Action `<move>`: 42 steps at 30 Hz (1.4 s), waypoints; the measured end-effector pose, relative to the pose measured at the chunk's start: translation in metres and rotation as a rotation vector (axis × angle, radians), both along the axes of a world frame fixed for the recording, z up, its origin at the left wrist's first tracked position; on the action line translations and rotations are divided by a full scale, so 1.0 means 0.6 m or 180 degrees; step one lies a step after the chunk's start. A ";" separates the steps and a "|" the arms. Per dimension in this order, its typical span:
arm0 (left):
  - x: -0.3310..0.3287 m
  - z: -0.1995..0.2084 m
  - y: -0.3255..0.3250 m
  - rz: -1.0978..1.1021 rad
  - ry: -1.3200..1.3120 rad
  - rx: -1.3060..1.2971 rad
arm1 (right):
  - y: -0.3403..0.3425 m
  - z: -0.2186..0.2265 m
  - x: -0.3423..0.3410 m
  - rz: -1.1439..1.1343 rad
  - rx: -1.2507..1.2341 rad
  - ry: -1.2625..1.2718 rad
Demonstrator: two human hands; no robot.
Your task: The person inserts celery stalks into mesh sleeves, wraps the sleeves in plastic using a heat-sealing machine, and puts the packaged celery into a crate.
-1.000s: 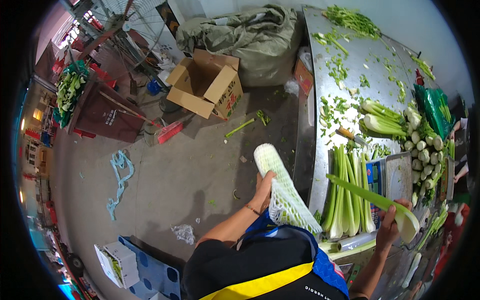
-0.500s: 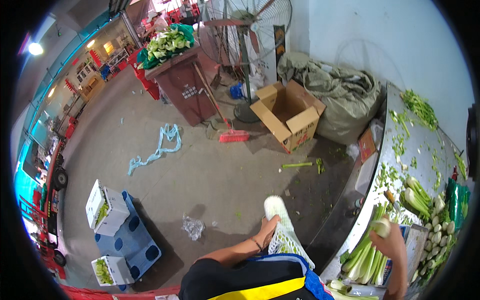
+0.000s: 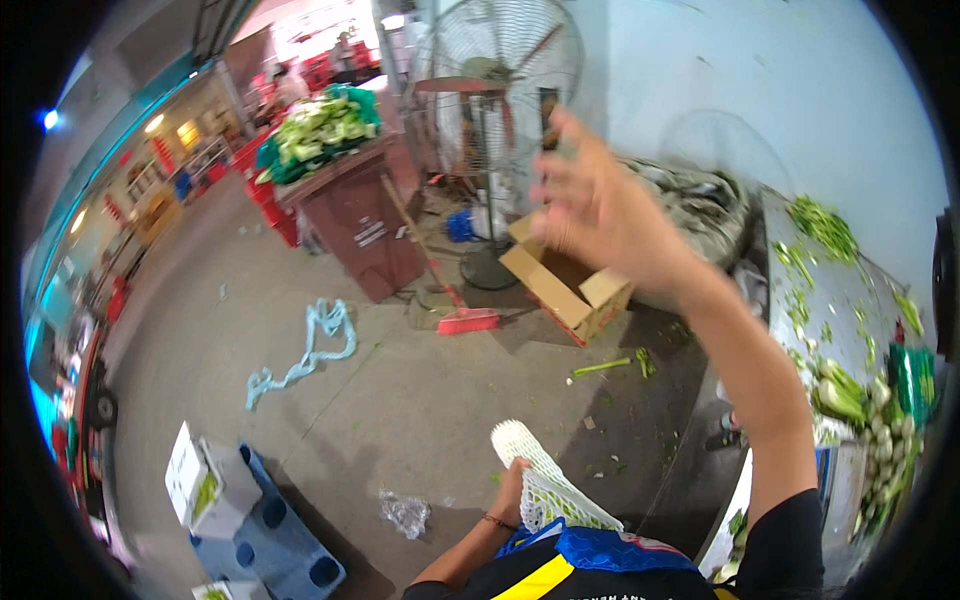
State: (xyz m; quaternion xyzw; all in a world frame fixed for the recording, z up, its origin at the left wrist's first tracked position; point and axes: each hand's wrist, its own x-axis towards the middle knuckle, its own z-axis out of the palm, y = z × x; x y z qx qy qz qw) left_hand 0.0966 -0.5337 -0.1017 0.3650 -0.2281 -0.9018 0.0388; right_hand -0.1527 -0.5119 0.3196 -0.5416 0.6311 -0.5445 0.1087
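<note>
My left hand (image 3: 510, 492) is closed around a pale vegetable in a white foam net sleeve (image 3: 562, 492), held slanting in front of my body. Its whitish end points away from me; the netting hides its kind. My right hand (image 3: 605, 215) is raised at arm's length, fingers apart and blurred by motion, and nothing shows in it. In the picture it overlaps the open cardboard box (image 3: 550, 285) and covers part of it. Green celery-like stalks (image 3: 838, 392) lie on the metal worktable (image 3: 790, 215) to my right.
A brown wheeled bin (image 3: 360, 235) bears a heap of leafy trimmings (image 3: 325, 130). Around it stand a broom (image 3: 467, 320) and a large fan (image 3: 490, 265). Blue plastic strip (image 3: 305, 350), clear film (image 3: 405, 512) and a loose stalk (image 3: 605, 365) litter the floor. White boxes sit on a blue pallet (image 3: 290, 540).
My right hand has swung from the worktable up and forward, and the pale vegetable piece it held is gone from it. My left hand still grips the net-sleeved vegetable. The view has shifted.
</note>
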 end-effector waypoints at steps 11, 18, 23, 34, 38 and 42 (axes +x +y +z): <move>-0.302 0.271 0.085 -0.1777 0.2115 -0.1998 | 0.433 -0.345 0.192 -0.2827 0.0747 -0.0725; -0.216 0.317 0.568 -0.3556 0.3105 -0.1287 | 0.644 -0.382 0.409 -0.5091 -0.0106 -0.0726; -0.091 0.309 0.813 -0.4932 0.4264 -0.0434 | 0.928 -0.335 0.648 -0.6657 0.1570 0.0170; -0.079 0.197 1.137 -0.3824 0.4716 -0.6550 | 1.414 -0.392 0.825 -0.6246 0.3119 -0.0036; -0.081 0.174 1.175 -0.4105 0.4626 -0.6559 | 1.453 -0.452 0.777 -0.5860 0.2906 0.0081; -0.082 0.158 1.172 -0.4403 0.4555 -0.5675 | 1.456 -0.460 0.752 -0.5424 0.2783 0.0104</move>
